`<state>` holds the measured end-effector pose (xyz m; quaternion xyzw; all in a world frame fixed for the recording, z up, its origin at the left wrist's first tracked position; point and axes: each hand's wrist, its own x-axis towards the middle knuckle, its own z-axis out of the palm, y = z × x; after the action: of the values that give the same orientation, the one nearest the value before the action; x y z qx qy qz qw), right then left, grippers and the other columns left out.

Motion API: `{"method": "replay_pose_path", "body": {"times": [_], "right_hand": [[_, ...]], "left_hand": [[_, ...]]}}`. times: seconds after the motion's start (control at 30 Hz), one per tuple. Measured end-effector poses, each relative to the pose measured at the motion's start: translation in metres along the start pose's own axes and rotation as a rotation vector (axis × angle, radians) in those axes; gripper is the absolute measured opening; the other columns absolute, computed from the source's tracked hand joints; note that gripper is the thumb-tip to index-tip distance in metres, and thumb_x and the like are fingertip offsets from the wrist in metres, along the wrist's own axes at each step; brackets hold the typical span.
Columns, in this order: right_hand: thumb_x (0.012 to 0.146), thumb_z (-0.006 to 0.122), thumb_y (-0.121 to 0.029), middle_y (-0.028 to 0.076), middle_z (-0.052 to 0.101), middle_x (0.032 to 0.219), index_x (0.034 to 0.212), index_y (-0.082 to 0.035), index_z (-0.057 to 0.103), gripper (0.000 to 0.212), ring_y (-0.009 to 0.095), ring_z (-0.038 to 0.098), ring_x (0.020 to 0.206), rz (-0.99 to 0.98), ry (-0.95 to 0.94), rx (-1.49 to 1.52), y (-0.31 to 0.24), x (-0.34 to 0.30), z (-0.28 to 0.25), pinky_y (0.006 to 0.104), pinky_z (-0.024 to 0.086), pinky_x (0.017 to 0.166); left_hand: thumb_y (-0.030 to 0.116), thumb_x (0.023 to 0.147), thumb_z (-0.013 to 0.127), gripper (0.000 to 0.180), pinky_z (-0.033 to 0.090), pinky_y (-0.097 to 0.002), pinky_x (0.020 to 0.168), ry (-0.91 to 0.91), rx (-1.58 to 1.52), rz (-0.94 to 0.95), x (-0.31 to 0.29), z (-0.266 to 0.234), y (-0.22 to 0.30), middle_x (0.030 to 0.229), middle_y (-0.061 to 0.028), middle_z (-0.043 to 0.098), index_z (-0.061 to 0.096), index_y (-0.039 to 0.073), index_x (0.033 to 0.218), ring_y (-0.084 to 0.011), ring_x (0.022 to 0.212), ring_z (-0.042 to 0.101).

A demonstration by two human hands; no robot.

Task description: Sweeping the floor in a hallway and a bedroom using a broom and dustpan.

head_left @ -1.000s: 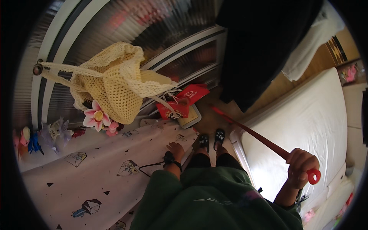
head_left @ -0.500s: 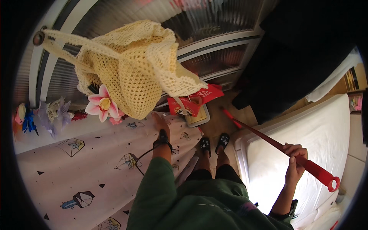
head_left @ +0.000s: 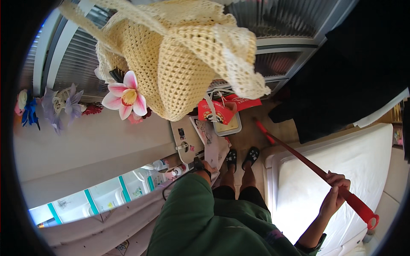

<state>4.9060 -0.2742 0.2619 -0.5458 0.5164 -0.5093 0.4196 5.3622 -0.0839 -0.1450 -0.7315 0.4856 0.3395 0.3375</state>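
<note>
My left hand [head_left: 208,167], with a dark band at its wrist, is low beside my shins. Its fingers appear closed on the pale pink printed cloth [head_left: 115,219], which is bunched back toward me; my sleeve partly hides the grip. Bared beside the cloth are white drawers [head_left: 102,198] with teal dividing strips, and a few bottles [head_left: 177,170]. On the other side, my right hand [head_left: 335,194] is wrapped round a long red rod [head_left: 303,158] with a ring at its handle end. The rod slants away from me, its far end near the floor.
A cream crocheted bag [head_left: 171,68] with a pink flower hangs in front of ribbed glass doors [head_left: 286,19]. Red packets [head_left: 218,112] lie on a shallow box [head_left: 228,128] on the floor. A plastic-covered mattress [head_left: 341,170] is at right, with dark hanging fabric [head_left: 341,81] behind it.
My left hand has moved down toward me, and the cloth has been drawn back, baring the white top and the drawers. My right hand still holds the rod, almost unmoved.
</note>
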Motion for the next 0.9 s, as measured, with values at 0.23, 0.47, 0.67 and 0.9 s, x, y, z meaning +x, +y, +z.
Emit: {"method": "replay_pose_path", "body": {"times": [0.23, 0.47, 0.67, 0.9], "right_hand": [[0.093, 0.060, -0.017, 0.013, 0.059, 0.099, 0.097, -0.006, 0.048, 0.017, 0.027, 0.058, 0.104, -0.012, 0.040, -0.077, 0.007, 0.001, 0.010, 0.0467, 0.042, 0.101], [0.094, 0.055, 0.002, 0.013, 0.062, 0.106, 0.101, -0.002, 0.052, 0.008, 0.024, 0.060, 0.110, 0.122, -0.145, -0.118, 0.034, 0.037, 0.067, 0.0364, 0.045, 0.100], [0.095, 0.055, 0.002, 0.012, 0.064, 0.110, 0.115, -0.003, 0.047, 0.022, 0.019, 0.060, 0.111, 0.003, -0.346, -0.040, 0.050, 0.123, 0.126, 0.0318, 0.046, 0.096], [0.097, 0.056, -0.016, 0.016, 0.044, 0.146, 0.141, 0.005, 0.041, 0.051, 0.028, 0.041, 0.134, -0.309, 0.055, -0.502, 0.135, 0.195, 0.149, 0.0362, 0.029, 0.113]], "left_hand": [[0.066, 0.071, 0.068, 0.068, 0.049, -0.0420, 0.092, -0.142, -0.138, -0.115, 0.010, -0.011, -0.043, 0.107, -0.0191, 0.070, 0.074, 0.007, 0.105, -0.0351, 0.103, 0.066], [0.067, 0.073, 0.066, 0.069, 0.048, -0.0418, 0.094, -0.238, -0.273, -0.096, 0.028, 0.013, -0.094, 0.111, -0.0189, 0.068, 0.072, 0.008, 0.109, -0.0347, 0.107, 0.064], [0.067, 0.074, 0.064, 0.070, 0.047, -0.0416, 0.096, -0.337, -0.369, -0.005, -0.001, 0.061, -0.070, 0.115, -0.0187, 0.067, 0.070, 0.008, 0.112, -0.0343, 0.110, 0.062], [0.068, 0.076, 0.063, 0.072, 0.046, -0.0413, 0.098, -0.334, -0.469, -0.028, 0.001, 0.094, -0.053, 0.120, -0.0185, 0.065, 0.069, 0.009, 0.117, -0.0338, 0.115, 0.060]]}}
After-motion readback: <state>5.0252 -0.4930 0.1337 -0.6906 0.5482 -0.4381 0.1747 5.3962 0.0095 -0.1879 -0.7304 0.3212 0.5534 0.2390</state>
